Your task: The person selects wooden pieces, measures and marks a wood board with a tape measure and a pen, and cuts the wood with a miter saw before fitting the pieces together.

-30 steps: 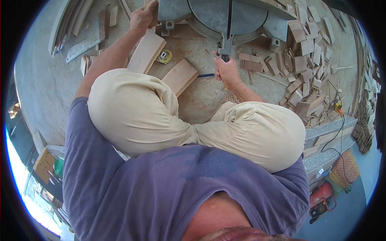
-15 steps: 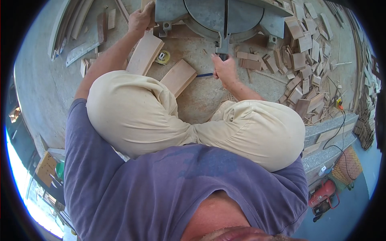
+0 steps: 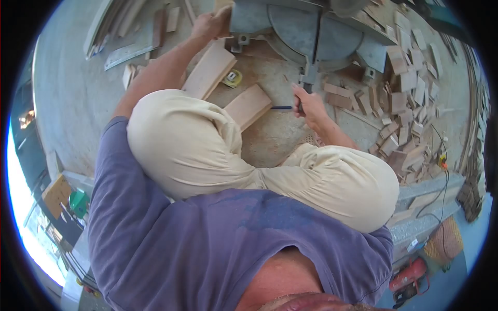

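At the top of the view is a miter saw's grey metal table [image 3: 290, 39], with a slot across its round plate. My left hand [image 3: 210, 25] is closed around a wooden piece [image 3: 224, 18] at the table's left end. The fingers of my right hand [image 3: 309, 105] are wrapped round the black handle [image 3: 302, 105] at the table's front. Below the table lie a pale board [image 3: 210, 70], a yellow tape measure [image 3: 232, 78], a shorter board [image 3: 249, 106] and a blue pencil [image 3: 281, 108].
A heap of wooden offcuts [image 3: 410, 103] spreads over the floor on the right. Long strips [image 3: 116, 20] and a metal square [image 3: 127, 53] lie at the upper left. A cable [image 3: 445, 192] hangs over a stone step [image 3: 425, 186] at the right, near a red tool [image 3: 409, 274].
The whole view has shifted, so the saw, boards and hands appear farther right and slightly lower. A dark part of the saw now shows at the top right. Both hands keep their grips.
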`<state>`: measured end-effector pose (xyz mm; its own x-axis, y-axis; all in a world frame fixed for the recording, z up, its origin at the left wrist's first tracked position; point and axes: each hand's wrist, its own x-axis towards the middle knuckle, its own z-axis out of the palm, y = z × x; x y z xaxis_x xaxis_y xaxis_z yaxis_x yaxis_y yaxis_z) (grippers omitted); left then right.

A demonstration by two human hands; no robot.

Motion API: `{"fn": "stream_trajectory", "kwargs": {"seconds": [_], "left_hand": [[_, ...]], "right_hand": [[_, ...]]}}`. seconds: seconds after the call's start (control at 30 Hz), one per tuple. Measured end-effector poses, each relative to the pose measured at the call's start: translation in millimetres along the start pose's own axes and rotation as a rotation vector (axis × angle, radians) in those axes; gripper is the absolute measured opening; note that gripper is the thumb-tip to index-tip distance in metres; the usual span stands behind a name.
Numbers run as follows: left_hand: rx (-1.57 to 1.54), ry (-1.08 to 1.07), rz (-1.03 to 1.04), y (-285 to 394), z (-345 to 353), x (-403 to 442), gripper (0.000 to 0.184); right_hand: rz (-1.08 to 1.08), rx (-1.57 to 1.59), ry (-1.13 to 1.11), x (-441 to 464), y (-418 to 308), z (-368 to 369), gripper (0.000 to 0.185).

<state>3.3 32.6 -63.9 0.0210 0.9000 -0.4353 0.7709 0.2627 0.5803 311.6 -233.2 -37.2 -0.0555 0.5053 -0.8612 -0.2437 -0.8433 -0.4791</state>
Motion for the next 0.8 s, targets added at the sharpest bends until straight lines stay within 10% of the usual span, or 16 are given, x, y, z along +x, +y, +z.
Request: {"fn": "stream_trajectory", "kwargs": {"seconds": [0.2,0.4,0.53,0.8], "left_hand": [[0.145,0.378,0.147,-47,-114,-47,0.063],[-0.232,0.553,-0.388,-184,-190,-149,0.052],[0.168,0.540,-0.396,-225,-173,-203,0.043],[0.353,0.379,0.363,-116,-49,-167,0.047]], "right_hand": [[-0.075,-0.004,0.075,3,-5,10,0.039],[0.002,0.208,-0.189,8,1,-8,0.041],[-0.057,0.067,-0.185,11,0,-10,0.035],[-0.027,-0.454,-0.093,-40,-22,-78,0.039]]}}
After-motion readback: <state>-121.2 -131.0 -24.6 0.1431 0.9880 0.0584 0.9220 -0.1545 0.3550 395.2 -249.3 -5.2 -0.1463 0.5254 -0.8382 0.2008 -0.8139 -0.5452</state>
